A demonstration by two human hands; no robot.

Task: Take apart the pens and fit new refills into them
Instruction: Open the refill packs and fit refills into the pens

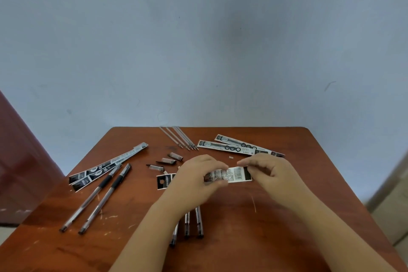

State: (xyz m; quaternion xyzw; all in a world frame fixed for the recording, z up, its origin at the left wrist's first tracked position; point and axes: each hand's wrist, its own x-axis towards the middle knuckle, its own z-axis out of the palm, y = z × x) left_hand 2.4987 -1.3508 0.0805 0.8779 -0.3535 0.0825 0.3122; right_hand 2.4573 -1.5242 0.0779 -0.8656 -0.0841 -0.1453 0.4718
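Midway, I judge: on the tabletop (242, 216), two whole pens (97, 196) left of my grip, bare refills (178, 138) beyond, while my left hand (196, 174) and right hand (267, 170) pinch a refill packet (234, 175) still unopened.

1 head camera looks forward and down, seemingly close, over the table (287, 216).

On the desk (265, 227), two pens (99, 196) lie left, refill packs (234, 147) far right, loose refills (178, 138) at the back, more pens (193, 223) under the forearms
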